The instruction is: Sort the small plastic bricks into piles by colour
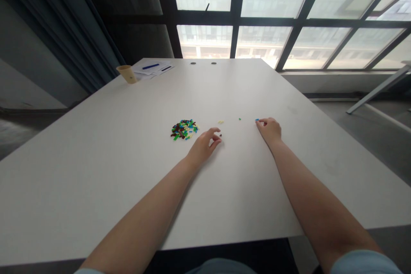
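Observation:
A mixed pile of small plastic pieces (184,129) in green, dark brown, blue and yellow lies on the white table (128,137). Just right of it is my left hand (205,143), its thumb and fingers apart. A tiny dark brown piece (220,135) sits by those fingertips. Beyond them lie a few pale yellow pieces (221,122), and further right is a small green piece (239,119). My right hand (270,129) rests on the table, thumb and forefinger pinched at a small blue piece (257,120).
At the far left a tan paper cup (127,74) stands beside white papers (146,69) with a blue pen (150,66) on them. Two dark round discs (203,63) are set near the table's far edge. Large windows stand behind, a dark curtain at left.

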The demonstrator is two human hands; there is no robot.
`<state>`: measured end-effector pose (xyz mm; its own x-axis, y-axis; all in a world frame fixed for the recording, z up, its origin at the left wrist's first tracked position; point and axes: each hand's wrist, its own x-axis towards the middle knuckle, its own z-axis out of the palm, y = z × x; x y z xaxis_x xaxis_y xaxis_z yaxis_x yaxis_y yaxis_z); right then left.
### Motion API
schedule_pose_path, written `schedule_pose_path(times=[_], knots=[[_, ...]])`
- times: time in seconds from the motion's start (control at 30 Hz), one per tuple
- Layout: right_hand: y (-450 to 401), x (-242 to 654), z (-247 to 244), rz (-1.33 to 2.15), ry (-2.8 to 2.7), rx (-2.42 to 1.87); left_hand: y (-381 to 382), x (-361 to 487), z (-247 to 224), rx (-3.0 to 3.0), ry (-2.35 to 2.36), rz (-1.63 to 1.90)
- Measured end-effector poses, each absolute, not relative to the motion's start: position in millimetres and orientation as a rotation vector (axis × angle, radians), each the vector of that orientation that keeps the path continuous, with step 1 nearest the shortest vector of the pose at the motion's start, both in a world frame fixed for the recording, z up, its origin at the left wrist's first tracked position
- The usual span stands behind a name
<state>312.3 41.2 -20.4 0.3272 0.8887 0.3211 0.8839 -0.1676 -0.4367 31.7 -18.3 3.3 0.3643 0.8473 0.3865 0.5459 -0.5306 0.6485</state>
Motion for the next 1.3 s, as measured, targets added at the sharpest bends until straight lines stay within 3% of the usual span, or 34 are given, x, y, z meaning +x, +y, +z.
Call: schedule_pose_path(times=[0.37, 0.6, 0.77, 1.0, 1.3], knots=[[44.0, 317.6, -24.9, 0.059, -1.512, -1.948, -16.8, 29.5, 1.8, 2.187, 1.292, 1.033], [41.0, 319.9, -18.7, 0.223, -1.313, -1.821, 4.9, -8.2, 5.5, 2.067, 1.754, 1.266], [22.1, 301.9, -1.3, 0.256, -1.459, -1.747, 14.6, -31.8, 1.2, 1.989, 2.113, 1.041], [-17.8, 251.9, 23.2, 0.346, -1.917, -1.580, 12.4, -18.6, -0.8, 2.185, 2.097, 0.790], [-24.8, 242.6, 24.0, 0.342, -1.994, -1.503, 14.9, -21.0, -3.2, 2.172, 2.116, 0.733]])
